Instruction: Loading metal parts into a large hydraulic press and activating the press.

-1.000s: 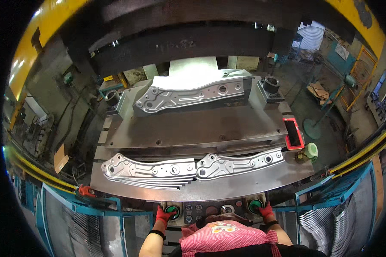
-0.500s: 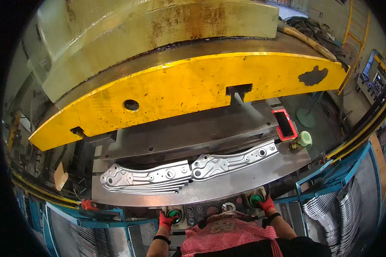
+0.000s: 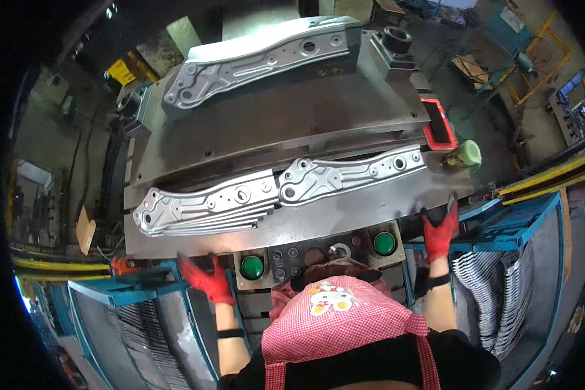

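Red-gloved left hand (image 3: 208, 281) and right hand (image 3: 440, 235): well apart, fingers spread. Two green buttons (image 3: 385, 244) between them. Metal parts: one stack (image 3: 200, 204) ahead of left, one single part (image 3: 356, 176) nearer right, one far part (image 3: 261, 64) beyond; long axes left-right, right ends angled away.

We have a part stack (image 3: 205, 205) toward our table's (image 3: 335, 213) left edge, a single part (image 3: 344, 177) right of it, a jar (image 3: 470, 155) by the right edge, a phone-like device (image 3: 439, 123) behind it. The die (image 3: 286, 136) behind bears another part (image 3: 263, 60); the control panel (image 3: 313, 256) sits before our front edge.
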{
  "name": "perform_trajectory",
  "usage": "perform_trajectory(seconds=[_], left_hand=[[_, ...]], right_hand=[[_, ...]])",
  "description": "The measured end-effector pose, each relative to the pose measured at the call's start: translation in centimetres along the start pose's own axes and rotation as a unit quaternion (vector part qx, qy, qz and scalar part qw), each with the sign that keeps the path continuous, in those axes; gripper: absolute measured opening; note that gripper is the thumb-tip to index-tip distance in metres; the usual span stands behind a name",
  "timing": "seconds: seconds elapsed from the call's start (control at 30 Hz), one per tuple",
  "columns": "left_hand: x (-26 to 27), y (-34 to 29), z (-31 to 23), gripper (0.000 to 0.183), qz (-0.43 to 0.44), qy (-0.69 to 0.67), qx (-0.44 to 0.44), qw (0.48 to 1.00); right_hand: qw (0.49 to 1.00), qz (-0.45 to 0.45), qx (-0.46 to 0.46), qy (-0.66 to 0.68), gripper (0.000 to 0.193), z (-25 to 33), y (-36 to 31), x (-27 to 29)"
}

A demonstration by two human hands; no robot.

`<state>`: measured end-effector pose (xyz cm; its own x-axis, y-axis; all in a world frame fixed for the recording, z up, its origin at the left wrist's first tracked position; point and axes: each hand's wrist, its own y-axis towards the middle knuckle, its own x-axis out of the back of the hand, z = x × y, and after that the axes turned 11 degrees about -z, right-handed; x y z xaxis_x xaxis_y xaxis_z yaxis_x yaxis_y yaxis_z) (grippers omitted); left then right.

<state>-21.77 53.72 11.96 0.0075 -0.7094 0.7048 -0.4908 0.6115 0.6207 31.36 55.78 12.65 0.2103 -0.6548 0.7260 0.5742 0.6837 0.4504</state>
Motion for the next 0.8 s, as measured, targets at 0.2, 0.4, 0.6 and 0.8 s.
perform_trajectory(seconds=[0.2, 0.4, 0.6, 0.8], left_hand=[[-3.3, 10.2, -14.3, 0.099, 0.206, -0.095, -0.312, 0.923], [-6.0, 12.6, -14.5, 0.109, 0.303, -0.044, -0.374, 0.876], [-6.1, 13.0, -11.1, 0.106, 0.277, -0.066, -0.388, 0.877], [-4.5, 14.5, -12.1, 0.106, 0.309, -0.048, -0.394, 0.865]], right_hand=[[0.876, 0.287, 0.382, -0.056, 0.106, 14.4, 5.9, -5.5], [0.814, 0.398, 0.410, -0.108, 0.106, 17.2, 7.6, -10.7], [0.826, 0.387, 0.390, -0.126, 0.106, 15.2, 8.5, -10.6], [0.819, 0.375, 0.405, -0.153, 0.105, 14.8, 8.6, -10.6]])
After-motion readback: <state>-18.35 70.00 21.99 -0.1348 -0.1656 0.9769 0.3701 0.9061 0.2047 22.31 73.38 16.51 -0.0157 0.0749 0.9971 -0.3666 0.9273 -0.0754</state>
